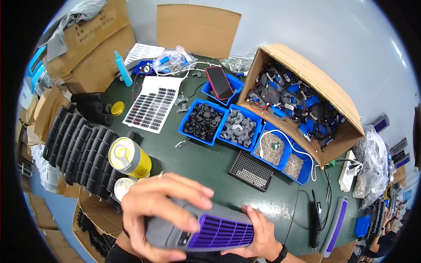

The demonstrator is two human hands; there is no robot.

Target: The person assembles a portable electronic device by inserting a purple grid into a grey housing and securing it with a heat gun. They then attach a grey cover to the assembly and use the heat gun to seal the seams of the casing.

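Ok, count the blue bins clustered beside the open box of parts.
5: one bin under the phone, one holding black knobs, one holding grey pieces, two holding small metal pieces. More may be hidden.

Left hand bent in grip, palm down, fingers spread and pointing right, thumb low. Right hand curled in grip, apart from left. Right wrist near bottom edge.

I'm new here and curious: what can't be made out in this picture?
Head view:
Grey plastic housing with purple grille: underside faces away from the camera.
White round tub: partly hidden by the left hand.
Tiny metallic pieces: too small to tell apart.
Dark-clothed co-worker: cut off by the right rim.
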